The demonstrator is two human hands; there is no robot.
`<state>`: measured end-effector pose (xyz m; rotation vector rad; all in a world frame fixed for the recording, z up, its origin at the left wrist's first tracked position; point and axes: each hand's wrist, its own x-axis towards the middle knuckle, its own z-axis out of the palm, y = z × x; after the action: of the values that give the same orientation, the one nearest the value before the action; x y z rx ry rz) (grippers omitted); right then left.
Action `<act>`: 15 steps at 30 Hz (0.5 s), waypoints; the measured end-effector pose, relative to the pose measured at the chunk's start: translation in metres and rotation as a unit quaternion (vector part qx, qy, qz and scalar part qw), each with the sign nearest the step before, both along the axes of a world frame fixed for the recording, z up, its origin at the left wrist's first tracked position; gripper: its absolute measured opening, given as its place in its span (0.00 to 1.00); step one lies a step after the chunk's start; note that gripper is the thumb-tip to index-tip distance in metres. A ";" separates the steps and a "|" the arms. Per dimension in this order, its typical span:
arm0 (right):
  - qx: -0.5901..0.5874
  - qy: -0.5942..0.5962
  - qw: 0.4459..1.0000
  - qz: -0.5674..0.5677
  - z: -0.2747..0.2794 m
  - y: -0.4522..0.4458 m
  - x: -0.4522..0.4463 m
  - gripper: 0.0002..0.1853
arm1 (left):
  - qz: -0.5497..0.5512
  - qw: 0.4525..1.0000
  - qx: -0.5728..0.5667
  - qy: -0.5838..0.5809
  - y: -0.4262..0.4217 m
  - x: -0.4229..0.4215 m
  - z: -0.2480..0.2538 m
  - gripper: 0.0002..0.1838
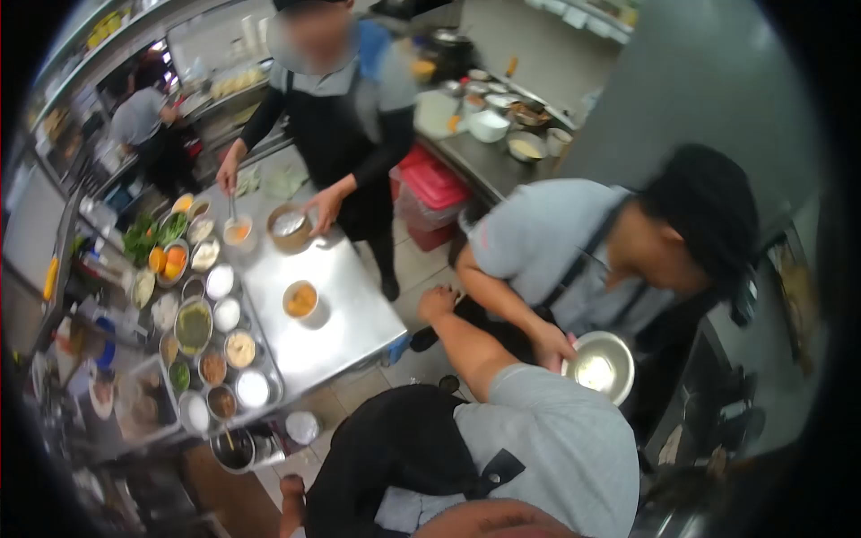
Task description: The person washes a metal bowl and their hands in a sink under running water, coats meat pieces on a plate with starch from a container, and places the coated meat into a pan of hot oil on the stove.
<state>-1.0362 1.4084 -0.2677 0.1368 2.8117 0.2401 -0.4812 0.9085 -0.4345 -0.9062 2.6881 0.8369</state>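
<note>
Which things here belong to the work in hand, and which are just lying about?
Likely in the work:
- cup of orange food
- food tubs
- steel table
- brown bowl, at a co-worker's hand

Probably just lying about:
- red bin
- white bowl on the back counter

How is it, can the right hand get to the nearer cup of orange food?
Probably yes, perhaps with a lean: nothing seems to stand between the right hand and the cup on the table.

A steel worktop (pixel 359 309) stands on a tiled floor (pixel 354 386) beside wall shelves (pixel 99 49) and pale walls (pixel 525 40).
</note>
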 end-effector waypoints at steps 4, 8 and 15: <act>-0.047 -0.102 0.992 -0.065 0.000 0.008 -0.029 0.26 | -0.042 0.998 -0.029 0.027 0.018 -0.027 0.000 0.17; -0.108 -0.096 0.990 -0.003 0.004 0.045 -0.103 0.26 | 0.096 0.988 0.033 -0.118 0.074 -0.030 0.019 0.19; -0.264 0.070 0.951 0.147 0.124 0.049 -0.232 0.24 | -0.085 0.923 0.113 -0.359 0.101 -0.011 -0.008 0.10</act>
<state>-1.2686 1.4569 -0.1442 -0.4026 2.9133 -0.4774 -0.4924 1.0098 -0.4423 -0.7247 1.9531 0.6010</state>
